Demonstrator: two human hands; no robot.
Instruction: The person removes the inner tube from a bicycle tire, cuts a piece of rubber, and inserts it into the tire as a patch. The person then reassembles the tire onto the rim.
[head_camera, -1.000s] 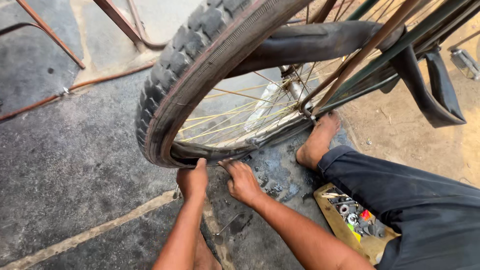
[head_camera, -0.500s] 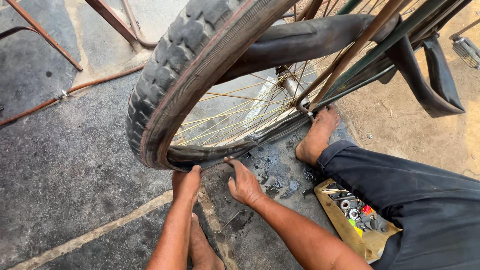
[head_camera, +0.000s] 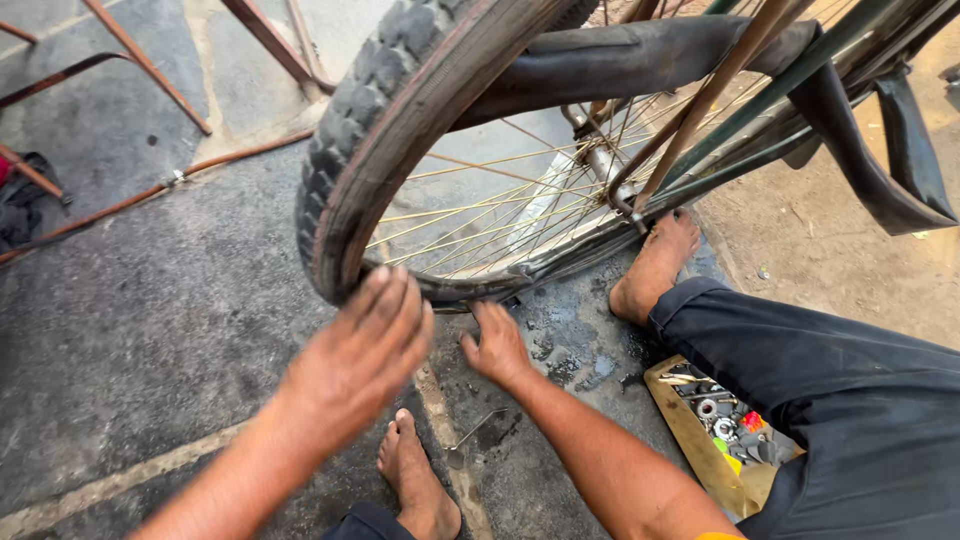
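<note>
Because the bicycle wheel (head_camera: 480, 190) stands upright on the floor, both hands work its low edge: the left hand (head_camera: 365, 345), blurred, presses open-palmed on the tyre (head_camera: 345, 160), seemingly clasping nothing; the right hand (head_camera: 497, 345) fingers the rim (head_camera: 480, 290), its grip loose.

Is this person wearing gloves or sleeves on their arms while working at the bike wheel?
No. The left hand and right hand are bare, and both forearms are uncovered: no gloves, watch or rings show. The hands look smudged with grime.
</note>
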